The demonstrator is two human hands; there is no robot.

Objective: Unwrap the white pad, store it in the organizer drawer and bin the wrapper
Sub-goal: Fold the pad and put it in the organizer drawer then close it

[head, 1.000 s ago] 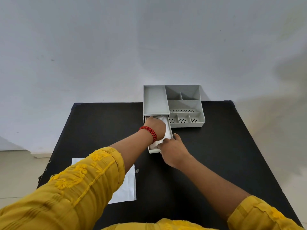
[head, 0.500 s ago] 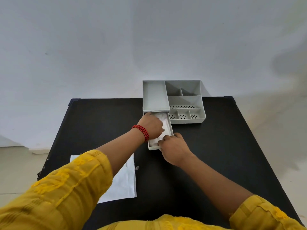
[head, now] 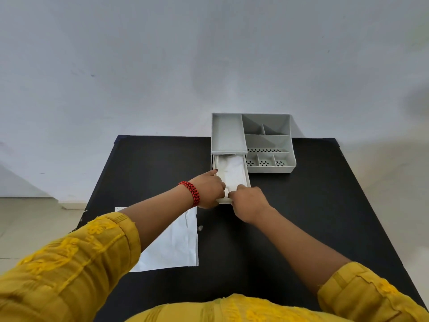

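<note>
White pad [head: 232,171] lies in the pulled-out drawer [head: 247,175] of the grey organizer [head: 253,142], frame centre. Left hand [head: 208,189] curled around drawer's near-left edge, fingers inside over the pad. Right hand [head: 249,202] grips drawer's front lip, fingers closed. White wrapper [head: 173,245] flat on black table [head: 301,205], lower left.

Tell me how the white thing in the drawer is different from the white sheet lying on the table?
The white pad lies inside the pulled-out drawer; the white wrapper lies flat on the black table.
The pad looks long and narrow; the wrapper is a wide, spread-out sheet.
Both hands, left hand and right hand, are at the drawer end by the pad; the wrapper lies apart from both hands, partly behind the left arm.
Both are white.
</note>
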